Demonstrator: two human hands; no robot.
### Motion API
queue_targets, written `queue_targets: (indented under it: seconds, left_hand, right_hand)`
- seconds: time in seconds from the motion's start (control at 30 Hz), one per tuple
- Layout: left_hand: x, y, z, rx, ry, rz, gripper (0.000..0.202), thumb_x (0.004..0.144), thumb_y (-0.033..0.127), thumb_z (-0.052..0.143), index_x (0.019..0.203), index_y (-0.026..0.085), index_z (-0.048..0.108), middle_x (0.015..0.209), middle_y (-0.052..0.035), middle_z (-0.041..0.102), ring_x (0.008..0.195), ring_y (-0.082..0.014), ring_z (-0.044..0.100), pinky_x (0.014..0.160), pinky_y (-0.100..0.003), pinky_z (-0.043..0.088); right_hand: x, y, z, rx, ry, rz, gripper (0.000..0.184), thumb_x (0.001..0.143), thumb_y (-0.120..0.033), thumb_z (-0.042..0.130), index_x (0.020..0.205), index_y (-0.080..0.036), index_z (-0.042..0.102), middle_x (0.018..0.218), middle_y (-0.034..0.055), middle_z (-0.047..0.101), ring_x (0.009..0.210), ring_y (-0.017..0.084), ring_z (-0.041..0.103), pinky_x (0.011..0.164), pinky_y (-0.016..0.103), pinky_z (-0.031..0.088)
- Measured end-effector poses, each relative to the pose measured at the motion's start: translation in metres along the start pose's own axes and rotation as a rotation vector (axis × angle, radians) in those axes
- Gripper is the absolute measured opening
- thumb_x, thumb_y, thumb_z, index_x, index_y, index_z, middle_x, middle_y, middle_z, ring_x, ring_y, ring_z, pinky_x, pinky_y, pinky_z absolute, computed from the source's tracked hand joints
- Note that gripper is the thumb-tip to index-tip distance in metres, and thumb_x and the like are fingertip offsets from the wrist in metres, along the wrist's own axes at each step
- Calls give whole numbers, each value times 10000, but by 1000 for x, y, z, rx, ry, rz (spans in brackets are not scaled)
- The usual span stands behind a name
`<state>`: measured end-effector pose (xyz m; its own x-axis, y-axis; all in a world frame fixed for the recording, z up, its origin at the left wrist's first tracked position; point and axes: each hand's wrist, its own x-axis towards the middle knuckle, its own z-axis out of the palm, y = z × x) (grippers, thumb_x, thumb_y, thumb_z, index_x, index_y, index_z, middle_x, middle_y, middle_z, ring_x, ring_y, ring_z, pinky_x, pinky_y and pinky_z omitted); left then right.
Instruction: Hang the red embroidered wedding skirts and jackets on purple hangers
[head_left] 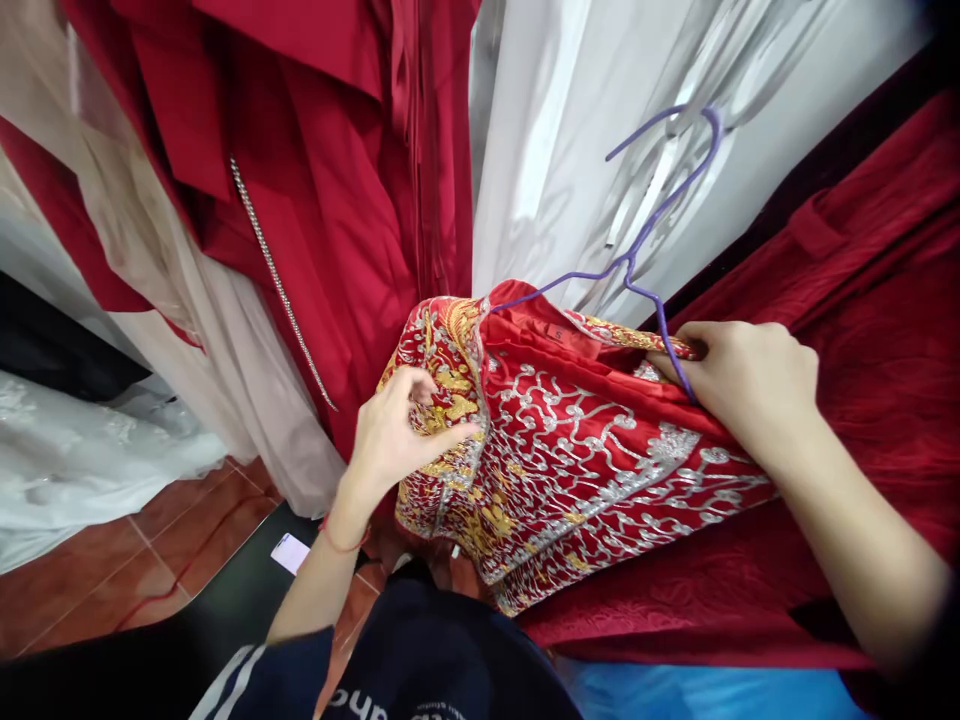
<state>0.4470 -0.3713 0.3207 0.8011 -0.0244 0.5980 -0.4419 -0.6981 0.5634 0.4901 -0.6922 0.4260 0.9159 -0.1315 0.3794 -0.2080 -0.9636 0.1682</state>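
An embroidered red jacket (577, 430) with silver scrolls and gold motifs hangs tilted on a purple hanger (637, 245). The hanger's wire enters its open neck, where the red satin lining and a small label show. My right hand (750, 385) is closed on the jacket's collar edge beside the hanger's right arm. My left hand (405, 430) lies against the gold-worked left part of the jacket. Its thumb is stretched out over the embroidery, well apart from the bent index finger; the other fingers are partly hidden.
Red garments (315, 190), one with a beaded trim, hang at the upper left. White gowns (540, 130) hang behind the hanger, and dark red cloth (877, 400) fills the right. A phone-like object (290, 553) lies on a black surface (232, 575) above the tiled floor (150, 560).
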Motion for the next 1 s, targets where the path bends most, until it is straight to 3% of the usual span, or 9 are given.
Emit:
queue_targets:
  seconds: [0.07,0.17,0.33,0.5,0.6,0.7,0.8,0.93,1.0]
  left_hand:
    - [21,12,21,205,154,-23,676,663,714,748,1002,155,577,932,-85,665,842,-229,652,701,-321,508]
    - [40,15,40,299,197,-33,401,910,543,563,927,146,618,875,-93,674,803,-217,665,647,-292,469]
    - [65,13,19,104,291,-3,337,1001,354,427,963,165,704,895,-77,733,847,-197,689,739,-290,497]
    - [72,46,10,38,445,139,279,975,293,447,958,176,700,933,-68,728,896,-194,674,814,-335,521]
    - [50,69,24,104,268,303,259,941,280,501,748,177,639,753,-55,661,734,-183,638,669,-318,505]
    - [28,78,28,115,-159,467,282,944,369,549,749,181,629,765,-59,677,737,-193,656,641,-325,503]
    - [32,69,12,-34,-365,403,281,935,473,579,842,215,643,831,-17,704,766,-157,673,666,-291,521]
    - [69,27,0,-62,110,267,599,750,568,769,1179,195,579,1203,-98,660,1120,-226,630,919,-349,533]
    - [87,-2,7,12,165,276,929,607,604,849,1336,150,495,1395,-178,554,1323,-316,506,1102,-447,430]
  right_hand:
    - [-2,0,-2,3,-2,4,473,935,-503,448,1116,-183,745,945,202,738,887,345,661,632,370,342]
    - [-5,-2,-5,13,1,3,461,938,-489,438,1092,-187,750,923,195,736,857,328,658,613,355,311]
    - [-11,-8,-10,-21,25,17,431,951,-430,428,1034,-162,754,885,202,726,789,313,664,571,338,260]
    - [-21,-12,-15,-27,48,53,457,960,-454,437,992,-119,745,870,216,719,775,327,671,556,335,234]
    - [-23,-11,-15,-17,35,72,475,968,-460,430,984,-100,738,872,229,714,774,334,672,559,334,237]
    - [-19,-8,-13,-17,31,82,486,971,-462,422,989,-94,738,880,238,713,786,341,672,573,339,250]
    - [-14,-5,-13,-4,23,102,448,956,-444,458,998,-99,741,894,237,717,826,353,677,588,343,272]
    - [-14,-2,-15,2,7,86,429,947,-435,485,1014,-96,740,921,241,720,863,361,683,605,342,311]
    - [-16,-1,-17,6,6,71,444,954,-438,472,1020,-90,740,920,241,717,860,358,685,614,341,331]
